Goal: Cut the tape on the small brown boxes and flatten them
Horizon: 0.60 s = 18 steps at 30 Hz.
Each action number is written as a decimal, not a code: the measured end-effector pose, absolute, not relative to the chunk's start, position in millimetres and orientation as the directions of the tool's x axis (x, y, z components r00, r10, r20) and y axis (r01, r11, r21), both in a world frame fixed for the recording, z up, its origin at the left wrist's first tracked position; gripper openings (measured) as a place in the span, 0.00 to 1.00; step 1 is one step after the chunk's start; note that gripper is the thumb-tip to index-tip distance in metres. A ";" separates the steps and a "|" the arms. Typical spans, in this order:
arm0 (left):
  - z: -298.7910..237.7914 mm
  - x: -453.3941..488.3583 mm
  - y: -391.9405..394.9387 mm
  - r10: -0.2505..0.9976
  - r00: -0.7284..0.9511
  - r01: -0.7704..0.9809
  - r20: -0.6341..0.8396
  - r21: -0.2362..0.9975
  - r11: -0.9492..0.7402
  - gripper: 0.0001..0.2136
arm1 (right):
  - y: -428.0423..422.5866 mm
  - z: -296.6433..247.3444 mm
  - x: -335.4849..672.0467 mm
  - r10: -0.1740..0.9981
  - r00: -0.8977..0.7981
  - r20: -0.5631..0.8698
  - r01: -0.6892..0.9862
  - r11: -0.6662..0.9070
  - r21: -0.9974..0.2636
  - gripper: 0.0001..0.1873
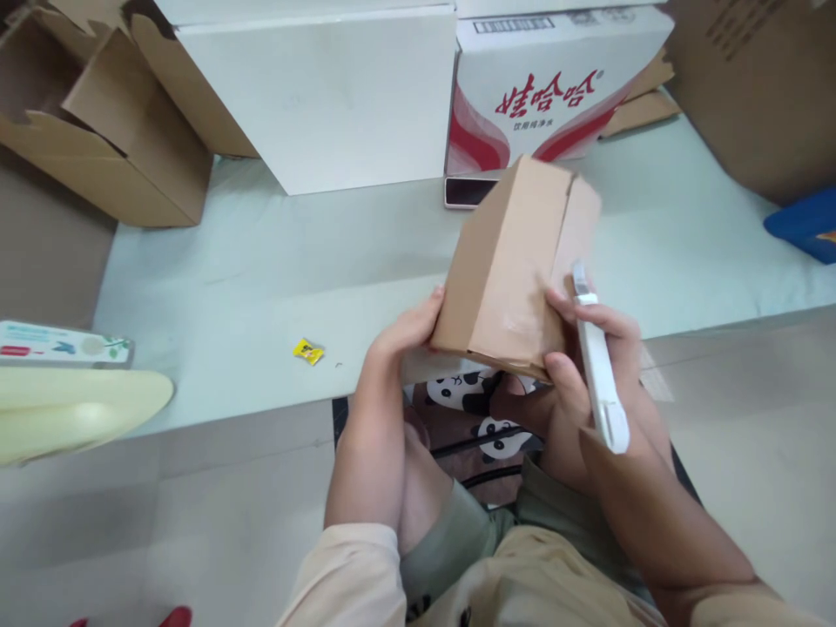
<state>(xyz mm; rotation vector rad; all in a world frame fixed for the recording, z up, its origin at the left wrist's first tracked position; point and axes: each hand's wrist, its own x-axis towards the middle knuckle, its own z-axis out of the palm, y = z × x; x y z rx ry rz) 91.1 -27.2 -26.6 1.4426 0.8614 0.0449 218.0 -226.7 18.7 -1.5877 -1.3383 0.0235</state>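
Both hands clasp a small cardboard box (515,261) above the counter's (261,279) near edge.
The left hand (408,331) presses the box's 8 o'clock edge. The right hand (588,348) is closed on the 5 o'clock corner and pins a white cutter (597,366), which lies 12-to-6 along the box's right side. The box's long axis points toward 1 o'clock, taped face up. A yellow wrapper (308,351) lies at 9 o'clock.
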 end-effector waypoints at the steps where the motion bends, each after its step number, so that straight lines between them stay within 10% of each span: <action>1: -24.1 91.3 -27.3 0.449 0.712 0.547 -0.540 0.827 0.128 0.25 | -226.3 16.3 220.4 0.747 0.385 0.541 0.729 0.113 -0.675 0.20; 5: -21.8 93.6 -23.9 0.467 0.677 0.659 -0.569 0.751 -0.039 0.18 | -223.3 4.5 232.8 0.768 0.321 0.554 0.739 0.163 -0.654 0.16; 8: -21.9 96.5 -19.8 0.848 0.526 0.420 -0.066 0.887 -0.191 0.14 | -220.5 1.4 240.2 0.804 0.224 0.551 0.726 0.239 -0.645 0.16; 12: -13.4 100.4 -12.9 0.722 0.426 -0.122 0.544 0.826 -0.550 0.24 | -217.5 5.4 242.4 0.845 0.023 0.534 0.612 0.410 -0.676 0.14; 18: -16.6 103.5 -4.5 0.656 0.571 -0.137 0.493 0.845 -0.516 0.24 | -219.5 -0.7 237.3 0.815 0.076 0.575 0.548 0.448 -0.707 0.13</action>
